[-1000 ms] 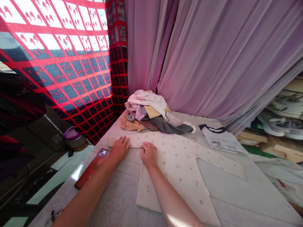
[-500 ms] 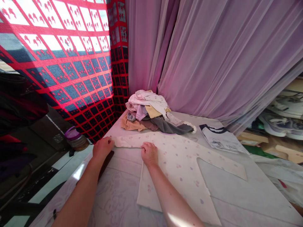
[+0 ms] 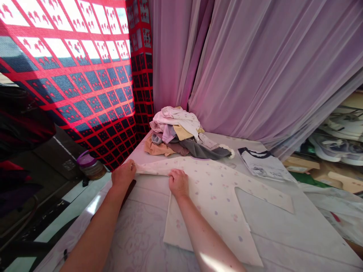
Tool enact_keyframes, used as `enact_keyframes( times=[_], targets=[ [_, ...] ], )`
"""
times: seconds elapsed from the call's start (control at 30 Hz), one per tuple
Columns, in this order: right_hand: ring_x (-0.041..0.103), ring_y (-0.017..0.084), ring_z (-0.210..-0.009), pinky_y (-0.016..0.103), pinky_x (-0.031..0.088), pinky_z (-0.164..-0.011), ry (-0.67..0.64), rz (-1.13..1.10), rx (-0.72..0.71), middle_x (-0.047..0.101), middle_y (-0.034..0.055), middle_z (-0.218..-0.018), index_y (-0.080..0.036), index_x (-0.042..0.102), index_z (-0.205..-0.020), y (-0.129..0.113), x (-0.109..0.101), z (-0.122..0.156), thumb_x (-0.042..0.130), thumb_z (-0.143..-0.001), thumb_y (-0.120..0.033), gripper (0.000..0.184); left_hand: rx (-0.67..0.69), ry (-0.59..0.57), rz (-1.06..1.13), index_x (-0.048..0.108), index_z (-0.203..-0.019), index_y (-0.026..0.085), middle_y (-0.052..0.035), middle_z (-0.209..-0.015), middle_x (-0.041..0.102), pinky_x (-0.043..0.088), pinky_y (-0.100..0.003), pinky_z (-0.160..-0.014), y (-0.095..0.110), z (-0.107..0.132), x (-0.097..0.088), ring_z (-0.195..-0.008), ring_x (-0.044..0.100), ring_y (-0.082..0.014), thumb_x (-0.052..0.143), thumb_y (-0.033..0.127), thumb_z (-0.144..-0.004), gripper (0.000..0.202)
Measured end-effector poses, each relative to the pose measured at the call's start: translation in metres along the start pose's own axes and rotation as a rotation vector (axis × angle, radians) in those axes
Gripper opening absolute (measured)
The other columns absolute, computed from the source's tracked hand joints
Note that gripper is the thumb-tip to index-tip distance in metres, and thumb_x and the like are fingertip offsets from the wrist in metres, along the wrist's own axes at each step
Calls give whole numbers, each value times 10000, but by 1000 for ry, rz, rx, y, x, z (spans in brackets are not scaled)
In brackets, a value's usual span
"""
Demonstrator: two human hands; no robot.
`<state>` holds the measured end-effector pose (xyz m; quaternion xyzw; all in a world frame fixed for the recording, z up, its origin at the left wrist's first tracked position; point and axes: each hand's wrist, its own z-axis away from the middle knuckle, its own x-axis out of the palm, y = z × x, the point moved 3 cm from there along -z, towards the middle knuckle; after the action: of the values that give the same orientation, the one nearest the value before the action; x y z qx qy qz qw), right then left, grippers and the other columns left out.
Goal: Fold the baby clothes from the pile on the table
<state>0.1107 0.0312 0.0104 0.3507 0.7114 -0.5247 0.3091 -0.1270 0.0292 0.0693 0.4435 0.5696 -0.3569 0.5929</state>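
Observation:
A cream long-sleeved top (image 3: 215, 200) with small pastel heart prints lies spread on the pale table cover (image 3: 141, 226). My left hand (image 3: 124, 174) is closed around the cuff end of its left-side sleeve, which is drawn out taut and slightly raised. My right hand (image 3: 178, 182) grips the fabric with curled fingers near the underarm, where that sleeve joins the body. The other sleeve lies flat, stretched out to the right. My right forearm hides part of the top's lower body.
A heap of mixed clothes (image 3: 178, 130) sits at the back, by the purple curtain (image 3: 241, 68). To the right lies a folded white shirt with dark trim (image 3: 263, 164). Shoes (image 3: 331, 147) stand on a rack at far right. A purple-lidded jar (image 3: 90, 166) is at left.
My left hand has closed more fully on the cuff and lifted it slightly, so the sleeve is narrower and creased. My right hand stays almost where it was.

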Motion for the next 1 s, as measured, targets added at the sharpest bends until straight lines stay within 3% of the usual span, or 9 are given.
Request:
enact_keyframes(
  times=[0.17,0.27,0.37,0.5,0.67,0.83,0.93,1.0],
  targets=[
    [542,184,-1014,309,357,-844,-10,14,-2,691,8,-1072,-253,711,-843,0,0,-1,490,-801,-113,265,-15,-88,-57,559,-1189,183,-141,-1084,693,472,-372,-750,-3,0,4,-996,642,-317,457,268,-826,387],
    [541,188,-1011,309,357,-840,-14,19,3,692,12,-1065,-251,711,-839,-1,0,-1,489,-801,-116,263,19,32,-97,570,-1225,171,-156,-1150,653,469,-401,-809,6,0,-3,-1063,600,-326,454,213,-809,434],
    [541,189,-1012,309,359,-845,-20,17,0,691,16,-1065,-253,712,-847,-1,-1,-1,483,-805,-118,269,154,102,-100,629,-1185,195,-136,-1208,628,453,-394,-856,27,-4,-7,-1096,568,-308,405,250,-870,391],
    [541,186,-1016,310,362,-847,-21,20,1,687,13,-1083,-257,714,-853,0,0,-1,478,-806,-120,276,326,-63,-113,691,-1109,231,-99,-1149,677,439,-360,-874,52,-17,4,-1081,583,-276,408,336,-900,367],
    [545,185,-1025,312,361,-853,-19,16,1,691,5,-1081,-257,711,-848,0,-1,-1,488,-811,-134,258,328,-123,-138,709,-1003,214,-118,-1079,700,443,-375,-843,55,-37,17,-1044,607,-292,532,338,-827,279],
    [550,189,-1029,312,368,-862,-12,29,-6,687,24,-1094,-250,713,-848,-2,-1,1,521,-835,-208,197,290,-24,-113,663,-1079,178,-143,-1090,688,439,-417,-871,54,-36,23,-1050,607,-291,406,188,-877,327],
    [558,200,-1033,321,381,-876,3,13,-3,691,26,-1097,-247,720,-831,-4,-1,-1,530,-847,-241,191,286,89,-72,600,-1230,193,-140,-1294,599,408,-427,-957,65,-19,28,-1183,536,-288,406,103,-839,446],
    [568,206,-1038,327,396,-892,2,-19,11,697,25,-1096,-246,728,-847,-4,-1,-5,517,-860,-243,212,383,148,34,588,-1257,197,-119,-1336,577,389,-414,-1009,81,0,36,-1212,520,-269,422,105,-830,468]
  ],
)
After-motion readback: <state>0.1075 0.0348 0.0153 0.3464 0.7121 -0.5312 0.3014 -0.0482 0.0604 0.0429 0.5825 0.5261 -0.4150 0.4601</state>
